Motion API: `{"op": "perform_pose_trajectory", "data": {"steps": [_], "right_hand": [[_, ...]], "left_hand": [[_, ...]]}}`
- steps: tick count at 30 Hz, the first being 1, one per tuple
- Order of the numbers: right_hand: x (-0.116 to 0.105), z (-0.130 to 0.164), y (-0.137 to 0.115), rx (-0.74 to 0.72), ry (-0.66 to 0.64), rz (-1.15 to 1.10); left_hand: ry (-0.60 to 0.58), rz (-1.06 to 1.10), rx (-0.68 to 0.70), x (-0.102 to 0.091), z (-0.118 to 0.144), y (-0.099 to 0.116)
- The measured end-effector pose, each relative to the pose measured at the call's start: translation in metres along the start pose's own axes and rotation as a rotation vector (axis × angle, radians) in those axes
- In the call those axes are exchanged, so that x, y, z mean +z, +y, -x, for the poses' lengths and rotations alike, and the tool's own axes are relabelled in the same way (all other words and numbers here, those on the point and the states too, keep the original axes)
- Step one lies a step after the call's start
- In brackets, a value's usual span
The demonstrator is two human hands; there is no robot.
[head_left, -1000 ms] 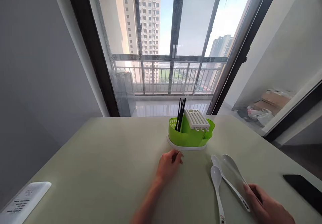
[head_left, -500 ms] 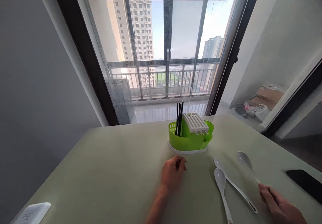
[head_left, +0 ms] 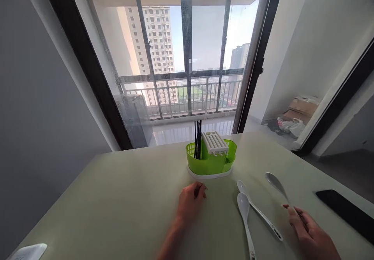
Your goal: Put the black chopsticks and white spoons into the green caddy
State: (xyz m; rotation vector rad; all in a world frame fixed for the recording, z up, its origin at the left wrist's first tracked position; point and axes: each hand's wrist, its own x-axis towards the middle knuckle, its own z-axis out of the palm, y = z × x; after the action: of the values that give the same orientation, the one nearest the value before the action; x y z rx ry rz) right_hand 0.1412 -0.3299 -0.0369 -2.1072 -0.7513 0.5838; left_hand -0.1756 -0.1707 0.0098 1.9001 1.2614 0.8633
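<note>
My right hand [head_left: 311, 229] grips the handle of a white spoon [head_left: 274, 183], its bowl pointing away from me over the table. Two more white spoons lie to the left of that hand. The nearer spoon [head_left: 243, 206] rests against or over the farther spoon [head_left: 261, 214]; their handles point toward me. My left hand [head_left: 191, 199] rests on the tabletop with curled fingers, and nothing shows in it. Just beyond it stands a green utensil caddy [head_left: 209, 167] with a white slotted top [head_left: 215, 142]. Black chopsticks [head_left: 198, 139] stand upright in its left basket.
The pale table [head_left: 131, 197] fills the lower view. A black phone-like slab [head_left: 344, 213] lies at the right, and part of a white object [head_left: 32, 251] shows at the near left corner. Behind the table is a glass door; a cardboard box [head_left: 302, 108] and bags sit beyond it.
My right hand has closed further around the spoon handle and appears to have raised it slightly. The view has shifted right, while my left hand keeps its place by the caddy.
</note>
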Motion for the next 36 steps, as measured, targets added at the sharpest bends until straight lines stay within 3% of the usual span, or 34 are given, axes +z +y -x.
{"op": "perform_pose_trajectory", "data": {"steps": [11,18,22,27,36], "right_hand": [[0.007,0.012,0.001,-0.132,0.024,-0.095],[0.018,0.016,0.002,-0.547,-0.080,-0.060],[0.031,0.023,-0.004,-0.911,-0.062,0.007],[0.039,0.025,-0.015,-1.155,-0.007,0.038],[0.039,0.031,-0.021,-1.115,0.014,-0.025]], "left_hand": [[-0.013,0.022,0.023,-0.001,0.002,0.013],[-0.078,0.035,0.057,0.007,0.012,0.022],[-0.135,0.299,0.068,0.027,0.020,0.020],[-0.276,0.638,0.019,0.046,0.026,0.022],[-0.403,0.652,-0.077,0.028,0.027,0.042]]}}
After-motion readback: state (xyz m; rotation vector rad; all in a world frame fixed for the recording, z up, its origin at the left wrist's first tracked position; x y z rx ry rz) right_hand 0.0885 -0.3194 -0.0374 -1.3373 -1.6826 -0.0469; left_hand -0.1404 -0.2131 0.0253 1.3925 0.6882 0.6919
